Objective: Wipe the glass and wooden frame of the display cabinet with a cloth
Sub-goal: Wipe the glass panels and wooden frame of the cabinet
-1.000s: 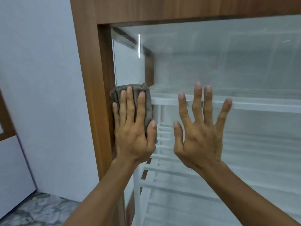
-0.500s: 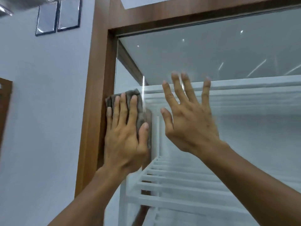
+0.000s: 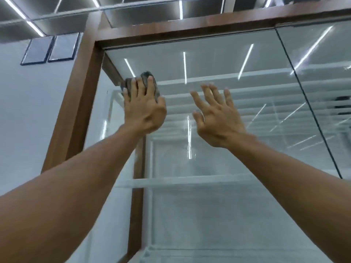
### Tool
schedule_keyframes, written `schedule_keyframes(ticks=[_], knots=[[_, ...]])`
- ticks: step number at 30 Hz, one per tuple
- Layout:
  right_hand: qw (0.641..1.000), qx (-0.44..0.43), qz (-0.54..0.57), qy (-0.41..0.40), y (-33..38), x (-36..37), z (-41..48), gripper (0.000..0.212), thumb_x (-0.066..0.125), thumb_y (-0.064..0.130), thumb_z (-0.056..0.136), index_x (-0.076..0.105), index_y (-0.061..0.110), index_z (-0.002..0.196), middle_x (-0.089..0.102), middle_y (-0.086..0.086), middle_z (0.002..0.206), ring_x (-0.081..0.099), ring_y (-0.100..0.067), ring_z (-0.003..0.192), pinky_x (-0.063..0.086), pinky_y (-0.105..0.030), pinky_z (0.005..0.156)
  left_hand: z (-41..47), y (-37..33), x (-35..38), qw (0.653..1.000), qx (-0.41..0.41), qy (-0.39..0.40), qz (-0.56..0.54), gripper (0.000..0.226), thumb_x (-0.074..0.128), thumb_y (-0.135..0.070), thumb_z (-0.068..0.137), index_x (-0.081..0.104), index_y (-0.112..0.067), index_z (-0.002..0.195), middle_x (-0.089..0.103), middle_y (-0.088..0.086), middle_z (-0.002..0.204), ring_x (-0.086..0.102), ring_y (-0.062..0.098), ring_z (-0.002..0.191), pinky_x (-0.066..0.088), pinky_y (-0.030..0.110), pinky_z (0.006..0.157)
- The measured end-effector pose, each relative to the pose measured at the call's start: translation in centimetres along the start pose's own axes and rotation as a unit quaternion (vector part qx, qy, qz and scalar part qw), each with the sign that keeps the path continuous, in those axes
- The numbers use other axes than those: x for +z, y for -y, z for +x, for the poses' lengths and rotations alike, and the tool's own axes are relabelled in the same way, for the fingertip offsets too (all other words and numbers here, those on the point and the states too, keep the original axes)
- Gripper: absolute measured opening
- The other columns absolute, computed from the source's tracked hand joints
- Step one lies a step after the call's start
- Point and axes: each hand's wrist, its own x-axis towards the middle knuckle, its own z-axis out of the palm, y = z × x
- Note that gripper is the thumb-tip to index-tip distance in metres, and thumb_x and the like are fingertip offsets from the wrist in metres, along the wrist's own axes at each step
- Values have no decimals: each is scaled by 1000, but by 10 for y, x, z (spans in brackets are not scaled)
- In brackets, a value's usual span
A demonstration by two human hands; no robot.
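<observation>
Display cabinet's glass front (image 3: 228,73), set in a brown wooden frame (image 3: 79,103), mirrors ceiling light strips (image 3: 34,28). White shelves (image 3: 190,180) show inside, w/ a pale wall (image 3: 28,114) & two dark-edged wall panels (image 3: 50,48) at left. The left hand (image 3: 144,111) presses a grey cloth (image 3: 146,76) flat vs. the glass near the top-left corner, just beside the frame, fingers straight over it. The right hand (image 3: 218,118) is spread wide, holding nothing, close to the pane; contact can't be told. Both arms reach up, palms fwd.
</observation>
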Motion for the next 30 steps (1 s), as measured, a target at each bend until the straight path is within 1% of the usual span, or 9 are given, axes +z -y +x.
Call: schedule_keyframes(ticks=[3, 6, 11, 14, 17, 20, 23, 26, 30], knots=[[1000, -6, -5, -7, -10, -4, -4, 61, 23, 43, 108, 5, 29, 164, -5, -4, 173, -10, -20, 159, -10, -48, 128, -34, -50, 19, 993, 120, 20, 7, 74, 12, -50, 98, -7, -24, 165, -16, 2, 172, -20, 15, 158, -17, 43, 127], [1000, -3, -14, -4, -38, -10, -19, 60, 23, 45, 108, 5, 32, 164, -5, -3, 173, -11, -20, 159, -9, -50, 128, -68, -38, 21, 975, 218, 38, 25, 69, 15, -51, 101, -7, -30, 164, -17, -4, 172, -22, 10, 156, -15, 40, 128], [1000, -11, -19, 10, -58, -17, -27, 63, 18, 50, 106, 2, 30, 164, -8, -2, 172, -13, -18, 158, -9, -48, 128, -14, -80, 23, 999, 51, 15, 2, 69, 17, -46, 103, -5, -25, 165, -13, 3, 173, -17, 18, 158, -15, 44, 127], [1000, -12, -1, 7, -62, -19, -28, 69, 7, 42, 100, 2, 20, 164, -5, -6, 173, -10, -19, 159, -6, -45, 129, -25, -129, 40, 993, 116, 23, 1, 67, 14, -44, 105, -7, -22, 165, -15, 3, 173, -19, 17, 158, -17, 42, 127], [1000, 7, -25, 1, -100, -31, -31, 61, 15, 36, 106, 6, 21, 165, -2, -7, 173, -6, -22, 159, -5, -46, 129, -45, -117, 40, 980, 193, 48, 17, 71, 11, -49, 100, -9, -26, 164, -18, -2, 172, -22, 12, 157, -15, 40, 128], [998, 35, -54, 15, -141, -50, -41, 59, 21, 34, 109, 4, 24, 165, -5, -12, 172, -9, -25, 159, -7, -44, 129, -29, -122, 37, 987, 154, 43, 14, 72, 13, -48, 99, -7, -26, 164, -15, -1, 172, -19, 13, 158, -14, 40, 128], [994, 24, -111, -4, -154, -53, -51, 61, 21, 37, 108, 0, 19, 163, -10, -15, 171, -16, -26, 158, -12, -49, 127, -8, -181, 49, 996, 89, 16, 3, 67, 20, -42, 106, -6, -21, 165, -13, 5, 173, -16, 20, 159, -12, 47, 128], [995, 89, -28, -45, -163, -53, -58, 63, 25, 30, 108, 1, 9, 163, -7, -12, 172, -12, -22, 159, -11, -43, 128, -8, -244, 67, 988, 153, 28, 2, 66, 21, -39, 108, -4, -18, 165, -11, 7, 173, -15, 22, 159, -13, 48, 128], [992, 97, 31, -73, -179, -50, -71, 60, 23, 22, 109, 3, 9, 163, -2, -6, 173, -7, -16, 159, -10, -33, 128, -16, -272, 78, 977, 209, 41, 12, 63, 17, -40, 109, -3, -18, 165, -11, 6, 173, -15, 22, 159, -11, 48, 129]])
